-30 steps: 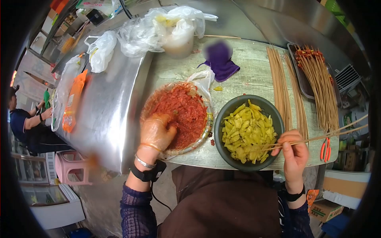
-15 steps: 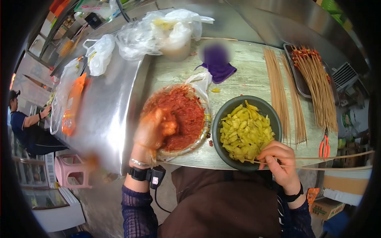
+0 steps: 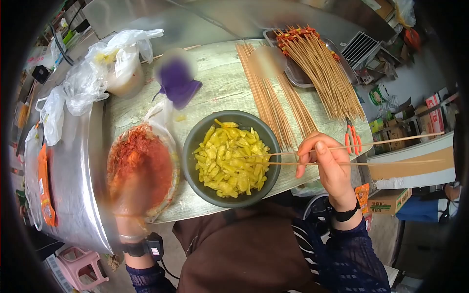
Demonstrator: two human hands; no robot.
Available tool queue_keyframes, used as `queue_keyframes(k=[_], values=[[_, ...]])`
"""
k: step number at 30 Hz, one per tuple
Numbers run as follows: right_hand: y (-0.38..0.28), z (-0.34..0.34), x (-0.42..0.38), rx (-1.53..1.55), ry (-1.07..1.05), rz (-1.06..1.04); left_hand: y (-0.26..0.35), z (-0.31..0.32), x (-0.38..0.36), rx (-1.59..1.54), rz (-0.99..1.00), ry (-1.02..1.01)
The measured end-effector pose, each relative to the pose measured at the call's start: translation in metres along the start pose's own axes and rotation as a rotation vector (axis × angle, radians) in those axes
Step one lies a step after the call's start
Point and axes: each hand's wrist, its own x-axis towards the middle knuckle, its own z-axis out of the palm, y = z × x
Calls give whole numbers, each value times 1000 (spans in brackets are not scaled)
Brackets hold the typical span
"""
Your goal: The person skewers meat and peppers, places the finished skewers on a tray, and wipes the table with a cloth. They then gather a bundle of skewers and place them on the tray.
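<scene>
My left hand [image 3: 132, 195], in a clear plastic glove, reaches into a bowl of red minced mixture [image 3: 159, 166]; its fingers are smeared by blur. My right hand [image 3: 326, 158] pinches two thin wooden skewers [image 3: 391, 141] between thumb and fingers, their inner ends pointing left over a dark green bowl [image 3: 188, 168] of yellow-green peppers [image 3: 229, 161]. Bare skewers [image 3: 266, 97] lie in two rows beyond that bowl. Filled skewers [image 3: 322, 73] with red pieces at their far ends rest on a metal tray [image 3: 295, 78] at the back right.
Orange-handled pliers [image 3: 352, 139] lie at the table's right edge. A purple cloth [image 3: 181, 90] is at the back, beside plastic bags [image 3: 88, 73] and a tub [image 3: 124, 80]. An orange packet [image 3: 45, 190] is at far left; a pink stool [image 3: 80, 266] stands below.
The view has swung right, shifting the table leftward. My right hand has lifted away from the pepper bowl's rim with the skewers. My left hand remains at the red mixture.
</scene>
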Motion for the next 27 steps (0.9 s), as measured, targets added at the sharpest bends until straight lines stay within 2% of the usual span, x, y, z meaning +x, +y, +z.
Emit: queue_keyframes(k=[9, 15, 19, 24, 27], values=[[12, 15, -5, -42, 99, 39, -12, 4, 4, 34, 87, 40], [13, 24, -1, -317, -33, -105, -20, -6, 6, 59, 98, -5], [16, 25, 0, -183, 42, -86, -24, -2, -1, 308, 158, 15], [12, 25, 4, -136, 61, 10, -17, 24, -13, 319, 187, 33], [15, 33, 10, -214, 20, -47, -17, 37, -18, 451, 267, -12]])
